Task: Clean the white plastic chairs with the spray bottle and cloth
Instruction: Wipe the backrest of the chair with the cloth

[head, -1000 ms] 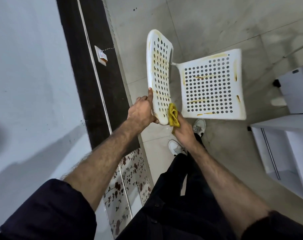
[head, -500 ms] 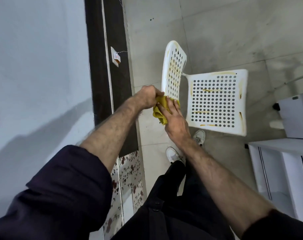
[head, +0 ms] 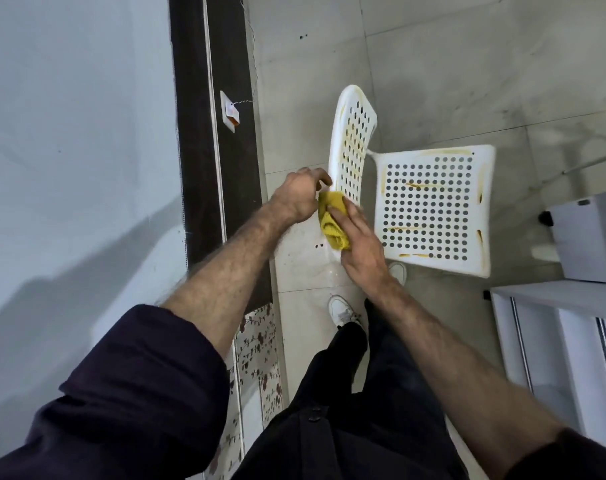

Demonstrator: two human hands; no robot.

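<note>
1. Far left of the frame is a pale grey wall, then a dark vertical strip carrying a small white wall socket (head: 230, 116) with a thin wire leading off it.
2. At mid-frame the left hand (head: 299, 195) has its fingers curled at the near edge of the chair's backrest (head: 352, 140); whether they truly clamp the edge I cannot tell.
3. Just right of it, the right hand (head: 358, 242) presses a bunched yellow cloth (head: 332, 223) onto the backrest's lower end, fingers fairly straight over the cloth.
4. The white perforated chair seat (head: 433, 209), centre right, shows yellowish streaks and looks unwiped.
5. No spray bottle is in view.
6. Judged step: wiping the backrest. Next the cloth would need to work up the backrest, then across to the seat.
7. A white shelf unit (head: 554, 296) sits at the right edge.
</note>
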